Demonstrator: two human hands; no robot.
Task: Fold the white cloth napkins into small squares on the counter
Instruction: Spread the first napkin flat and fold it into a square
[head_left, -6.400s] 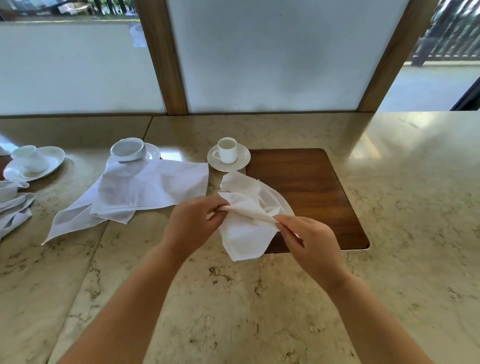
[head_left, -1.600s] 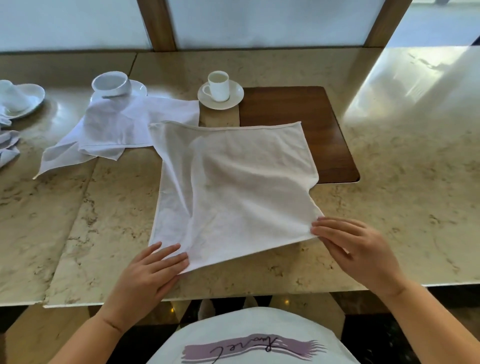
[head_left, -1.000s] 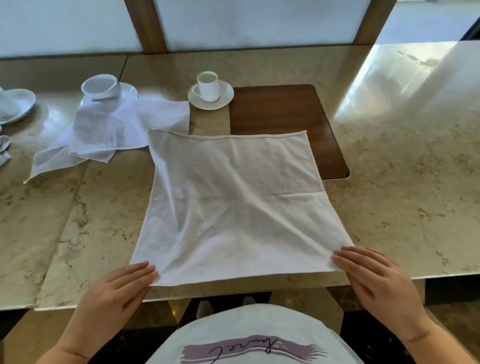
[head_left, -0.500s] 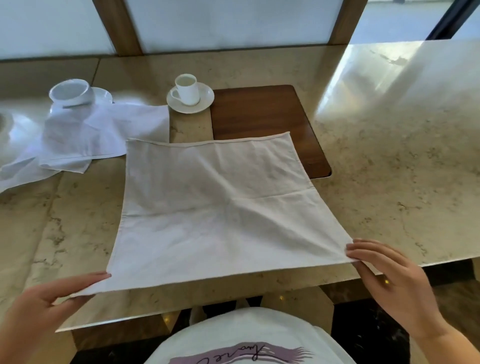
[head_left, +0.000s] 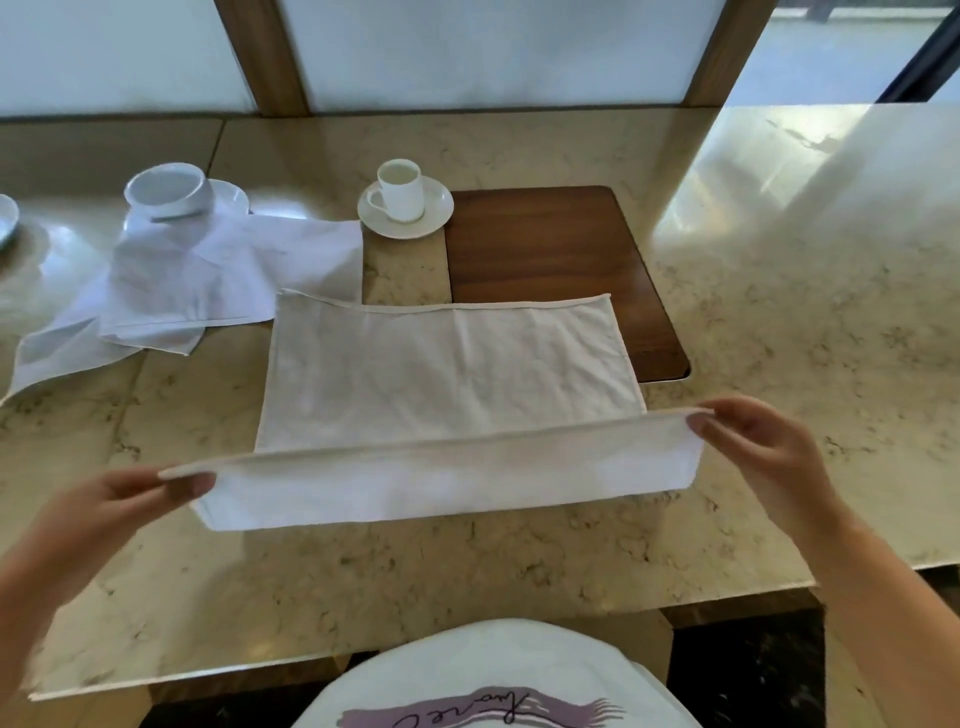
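Observation:
A white cloth napkin (head_left: 447, 374) lies spread on the marble counter (head_left: 779, 312), its far right corner over a brown wooden inset. Its near edge is lifted off the counter and carried toward the far edge, so the near part stands as a raised flap. My left hand (head_left: 119, 504) pinches the near left corner. My right hand (head_left: 763, 447) pinches the near right corner. A second white napkin (head_left: 208, 280) lies loosely crumpled at the left.
An espresso cup on a saucer (head_left: 402, 200) stands behind the napkin, touching the wooden inset (head_left: 550, 244). A wider white cup on a saucer (head_left: 171, 192) sits at the left behind the crumpled napkin. The counter's front edge runs just before my body.
Earlier the napkin was bunched in both hands, then spread flat and pulled toward the counter's edge. Now both hands have lifted its near corners and carried that edge forward over the cloth.

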